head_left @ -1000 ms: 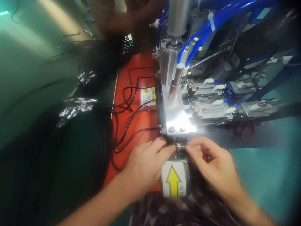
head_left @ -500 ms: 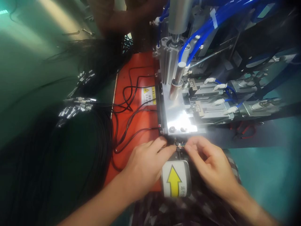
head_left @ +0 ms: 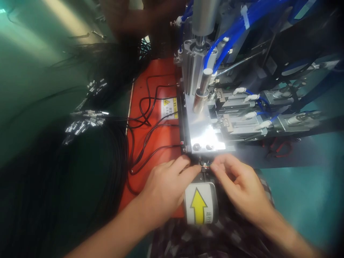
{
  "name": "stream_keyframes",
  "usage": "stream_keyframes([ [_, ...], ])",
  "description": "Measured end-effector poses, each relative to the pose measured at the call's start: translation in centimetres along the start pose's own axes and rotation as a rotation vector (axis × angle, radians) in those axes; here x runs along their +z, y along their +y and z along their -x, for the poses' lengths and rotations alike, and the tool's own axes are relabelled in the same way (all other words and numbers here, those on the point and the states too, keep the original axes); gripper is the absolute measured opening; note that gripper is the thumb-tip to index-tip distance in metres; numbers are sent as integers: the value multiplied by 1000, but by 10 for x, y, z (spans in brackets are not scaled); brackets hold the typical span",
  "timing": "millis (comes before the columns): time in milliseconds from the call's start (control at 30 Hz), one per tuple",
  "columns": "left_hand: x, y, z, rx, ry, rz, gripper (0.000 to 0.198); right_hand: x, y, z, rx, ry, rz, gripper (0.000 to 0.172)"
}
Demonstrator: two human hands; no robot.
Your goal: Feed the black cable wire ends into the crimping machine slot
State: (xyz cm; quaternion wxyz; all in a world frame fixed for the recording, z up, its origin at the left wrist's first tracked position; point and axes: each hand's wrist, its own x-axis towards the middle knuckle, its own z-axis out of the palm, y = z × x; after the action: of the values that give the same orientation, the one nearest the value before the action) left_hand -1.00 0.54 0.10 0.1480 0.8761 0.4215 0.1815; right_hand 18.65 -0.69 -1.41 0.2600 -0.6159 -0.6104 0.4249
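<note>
Btwn L grip (head_left: 167, 182), R grip (head_left: 242, 181): thin wires (head_left: 205, 167).

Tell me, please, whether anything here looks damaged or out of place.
Nothing clearly stands out; black cables crossing on the red surface look merely untidy. The fine wires being handled are too small to judge.

hands (head_left: 164, 186): 2 | arrow label (head_left: 199, 203): 1 | warning label (head_left: 169, 108): 1

Machine plate (head_left: 199, 130): glossy metal. Blue hoses (head_left: 256, 15): smooth, shiny plastic.
</note>
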Motion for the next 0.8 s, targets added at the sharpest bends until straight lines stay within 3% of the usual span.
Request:
stream_keyframes([
  [233, 1, 0, 0, -7, -23, -16, 30, -2, -5, -2, 96, -13, -48, 23],
  [400, -1, 1, 0, -11, -40, -37, 31, -8, -8, -12, 362, -206, -368, 30],
  [467, -2, 1, 0, -13, -44, -31, 31, -9, -7, -13, 400, -193, -391, 31],
  [633, -1, 1, 0, -18, -49, -34, 29, -6, -3, -3, 230, 98, -248, 22],
  [800, 0, 0, 0, -17, -40, -31, 29, 0, -2, 0, 101, 105, -162, 16],
])
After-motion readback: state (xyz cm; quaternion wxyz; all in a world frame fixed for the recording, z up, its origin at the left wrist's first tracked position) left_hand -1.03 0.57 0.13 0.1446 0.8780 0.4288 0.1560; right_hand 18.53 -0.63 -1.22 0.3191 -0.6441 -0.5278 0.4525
